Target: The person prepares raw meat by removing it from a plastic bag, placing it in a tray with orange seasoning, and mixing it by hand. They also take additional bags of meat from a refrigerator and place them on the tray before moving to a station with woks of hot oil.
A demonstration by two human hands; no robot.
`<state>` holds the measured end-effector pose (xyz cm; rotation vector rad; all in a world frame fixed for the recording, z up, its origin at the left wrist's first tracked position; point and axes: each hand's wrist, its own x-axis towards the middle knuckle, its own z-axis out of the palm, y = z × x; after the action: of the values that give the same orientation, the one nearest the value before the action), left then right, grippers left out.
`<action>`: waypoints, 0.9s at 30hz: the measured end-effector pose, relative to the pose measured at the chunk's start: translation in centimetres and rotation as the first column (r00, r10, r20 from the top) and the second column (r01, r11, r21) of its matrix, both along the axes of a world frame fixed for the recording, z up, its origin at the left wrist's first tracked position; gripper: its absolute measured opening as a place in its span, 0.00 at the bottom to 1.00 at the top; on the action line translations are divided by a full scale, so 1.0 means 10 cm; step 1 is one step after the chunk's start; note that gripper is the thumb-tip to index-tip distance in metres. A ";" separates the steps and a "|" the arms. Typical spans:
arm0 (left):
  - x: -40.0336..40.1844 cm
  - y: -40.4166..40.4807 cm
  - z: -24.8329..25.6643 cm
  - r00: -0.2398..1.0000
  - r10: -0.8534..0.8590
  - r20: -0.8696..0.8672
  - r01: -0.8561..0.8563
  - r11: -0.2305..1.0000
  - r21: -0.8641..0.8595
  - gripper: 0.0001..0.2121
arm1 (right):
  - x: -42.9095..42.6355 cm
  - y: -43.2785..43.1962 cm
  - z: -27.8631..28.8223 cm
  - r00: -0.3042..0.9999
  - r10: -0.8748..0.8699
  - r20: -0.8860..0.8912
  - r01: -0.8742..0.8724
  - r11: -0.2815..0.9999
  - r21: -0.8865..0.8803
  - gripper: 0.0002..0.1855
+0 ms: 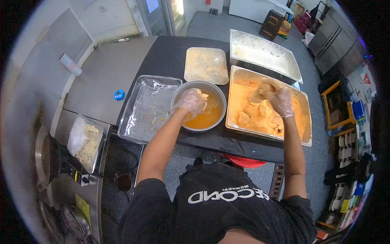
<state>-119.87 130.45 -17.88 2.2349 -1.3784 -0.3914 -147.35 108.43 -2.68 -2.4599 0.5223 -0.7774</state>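
My left hand (pixel 191 102), in a clear plastic glove, is over the left side of a round metal bowl (pixel 224 106) of orange-brown liquid (pixel 202 120). Its fingers are closed around a pale, wet food piece (pixel 203 96). In a steel pan of orange-tan breading flour (pixel 236 100), my right hand (pixel 281 99), also gloved and coated with flour, is above the far side. Something floury is at its fingers, blurred, so whether it is gripped I cannot tell. Coated food pieces (pixel 243 117) lie half buried in the flour below it.
A wrapped clear-lined tray (pixel 146 103) with crumbs stands left of the bowl. Behind it is a floury container lid or tray (pixel 206 65). A deep steel pan (pixel 265 53) stands behind the flour pan. Farther left are a blue timer (pixel 118 95) and a crumb-filled tray (pixel 91 149).
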 end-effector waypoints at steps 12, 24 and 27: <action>0.05 0.50 0.19 0.928 0.352 -0.118 -0.349 0.936 0.048 0.13 | 1.32 1.02 -0.44 0.959 0.242 -0.149 -0.242 0.970 0.016 0.12; -0.10 0.68 0.71 0.809 0.488 -0.328 -0.556 0.817 -0.156 0.09 | 1.61 1.11 -0.92 0.780 0.288 -0.556 -0.411 0.905 -0.108 0.11; -0.15 0.63 0.75 0.794 0.494 -0.354 -0.573 0.802 -0.165 0.08 | 1.51 0.72 -1.11 0.881 0.346 -0.322 -0.400 0.909 -0.119 0.11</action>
<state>-121.40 136.71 -10.40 2.1168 -0.5518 -0.2957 -132.21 115.63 -13.79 -2.7463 0.0624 -0.3115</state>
